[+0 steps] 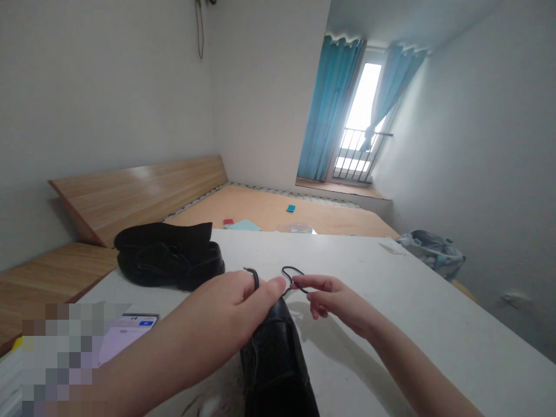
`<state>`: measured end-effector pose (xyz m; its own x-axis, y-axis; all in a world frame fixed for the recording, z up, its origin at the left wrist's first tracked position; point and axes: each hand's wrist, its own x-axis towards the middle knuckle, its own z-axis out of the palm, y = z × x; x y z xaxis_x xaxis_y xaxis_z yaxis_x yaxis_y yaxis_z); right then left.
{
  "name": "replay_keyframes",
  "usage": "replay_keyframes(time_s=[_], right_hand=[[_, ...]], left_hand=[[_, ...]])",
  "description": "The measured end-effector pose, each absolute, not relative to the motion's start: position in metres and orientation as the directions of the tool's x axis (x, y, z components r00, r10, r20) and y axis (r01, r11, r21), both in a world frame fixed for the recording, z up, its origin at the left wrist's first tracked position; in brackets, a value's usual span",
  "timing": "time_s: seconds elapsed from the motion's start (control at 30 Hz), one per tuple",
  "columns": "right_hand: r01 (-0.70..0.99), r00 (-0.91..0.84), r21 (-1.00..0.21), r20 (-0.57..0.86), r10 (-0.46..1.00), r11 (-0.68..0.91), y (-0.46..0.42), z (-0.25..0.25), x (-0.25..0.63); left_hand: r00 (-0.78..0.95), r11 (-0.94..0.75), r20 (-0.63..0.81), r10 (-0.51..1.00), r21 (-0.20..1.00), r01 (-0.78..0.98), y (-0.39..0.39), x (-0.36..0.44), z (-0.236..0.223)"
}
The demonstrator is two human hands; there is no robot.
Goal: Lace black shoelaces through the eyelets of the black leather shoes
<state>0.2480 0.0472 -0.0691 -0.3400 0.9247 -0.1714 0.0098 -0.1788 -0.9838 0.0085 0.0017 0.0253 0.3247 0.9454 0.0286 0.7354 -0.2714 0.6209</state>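
black shoe (280, 359) sits bottom centre of the frame, over the white table (417, 301). left hand (237, 304) is mostly closed, seems to pin the lace (293, 267) at the shoe's far end; right hand (332, 298) is loosely curled, lace pinched at the fingertips. looks like the lace-looping step, so imo the next move calls for a steady left thumb and a light right pinch.
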Motion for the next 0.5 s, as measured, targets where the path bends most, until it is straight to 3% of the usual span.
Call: replay_keyframes(time_s=[0.1, 0.17, 0.3, 0.4, 0.5], right_hand=[[0.153, -0.339, -0.977, -0.196, 0.92, -0.152, 0.05, -0.082, 0.242], [0.248, -0.312, -0.963, -0.186, 0.932, -0.109, 0.056, -0.091, 0.243], [0.492, -0.248, -0.87, -0.117, 0.962, 0.021, 0.065, -0.102, 0.251], [0.66, -0.23, -0.739, -0.028, 0.973, 0.135, 0.061, -0.093, 0.261], [0.768, -0.284, -0.607, -0.037, 0.958, 0.204, 0.053, -0.079, 0.269]], left_hand=[[0.347, -0.34, 0.026, 0.938, 0.279, 0.898, 0.004, 0.01, 0.017], [0.376, -0.371, -0.008, 0.927, 0.139, 0.918, 0.008, 0.009, 0.01], [0.361, -0.355, -0.098, 0.927, 0.076, 0.932, 0.012, 0.006, -0.001], [0.369, -0.367, -0.118, 0.922, 0.041, 0.929, 0.01, 0.004, -0.002], [0.368, -0.364, -0.119, 0.922, 0.058, 0.93, 0.009, 0.005, -0.002]])
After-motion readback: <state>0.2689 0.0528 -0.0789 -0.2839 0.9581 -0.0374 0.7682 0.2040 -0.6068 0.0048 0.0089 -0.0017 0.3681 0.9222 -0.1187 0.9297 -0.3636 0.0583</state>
